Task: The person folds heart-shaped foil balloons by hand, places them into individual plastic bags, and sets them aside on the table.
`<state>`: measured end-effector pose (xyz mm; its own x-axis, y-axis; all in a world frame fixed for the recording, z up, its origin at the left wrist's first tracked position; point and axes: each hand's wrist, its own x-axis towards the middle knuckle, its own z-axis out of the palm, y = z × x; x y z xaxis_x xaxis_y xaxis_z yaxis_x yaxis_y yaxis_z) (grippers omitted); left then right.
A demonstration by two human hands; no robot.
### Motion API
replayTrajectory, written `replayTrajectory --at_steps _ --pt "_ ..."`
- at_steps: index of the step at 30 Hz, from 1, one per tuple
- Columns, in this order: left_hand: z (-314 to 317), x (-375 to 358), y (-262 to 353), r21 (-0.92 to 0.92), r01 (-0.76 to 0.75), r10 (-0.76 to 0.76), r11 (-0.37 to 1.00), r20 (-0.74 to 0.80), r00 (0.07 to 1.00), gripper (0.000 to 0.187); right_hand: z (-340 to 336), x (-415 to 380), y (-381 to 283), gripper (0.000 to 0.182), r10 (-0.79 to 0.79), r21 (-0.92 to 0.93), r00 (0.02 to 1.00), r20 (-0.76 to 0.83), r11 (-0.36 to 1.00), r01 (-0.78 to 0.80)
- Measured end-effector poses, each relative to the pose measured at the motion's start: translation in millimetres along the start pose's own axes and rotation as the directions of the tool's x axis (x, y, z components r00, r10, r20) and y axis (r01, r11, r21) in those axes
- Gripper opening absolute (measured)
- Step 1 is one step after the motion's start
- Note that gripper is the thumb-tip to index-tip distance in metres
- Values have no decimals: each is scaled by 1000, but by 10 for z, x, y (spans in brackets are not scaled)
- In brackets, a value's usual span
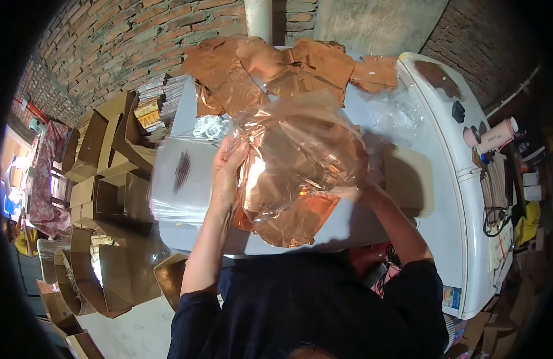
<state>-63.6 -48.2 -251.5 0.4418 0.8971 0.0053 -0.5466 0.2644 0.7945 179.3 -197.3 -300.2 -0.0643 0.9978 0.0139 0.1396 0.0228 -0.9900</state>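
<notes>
Over the table's front part, a clear plastic bag (324, 107) lies around and over shiny copper-coloured foil (288, 224). My left hand (229, 164) is closed on the left edge of the bag, thumb on top. From the right, my right hand (353, 192) reaches to the lower right side of the foil; its fingers are hidden by film and glare. Left of my left hand lies a stack of clear flat bags (183, 179) with a dark scribbled mark. White rings or bands (212, 126) are heaped just above that stack.
More copper-coloured foil pieces (315, 66) cover the back of the table (252, 244). Crumpled clear plastic (396, 110) and a brown cardboard piece (407, 179) lie to the right. A white fridge-like cabinet (447, 239) borders the right side. Open cardboard boxes (118, 197) crowd the left.
</notes>
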Motion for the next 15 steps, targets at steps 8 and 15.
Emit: replayTrajectory --at_steps 8,15 --pt "-88 20 -86 110 -27 16 994 106 994 35 127 13 -319 47 52 440 976 -213 897 48" --pt "-175 -45 -78 448 -39 -88 893 259 962 67 -24 138 -316 27 156 503 878 -452 858 107"
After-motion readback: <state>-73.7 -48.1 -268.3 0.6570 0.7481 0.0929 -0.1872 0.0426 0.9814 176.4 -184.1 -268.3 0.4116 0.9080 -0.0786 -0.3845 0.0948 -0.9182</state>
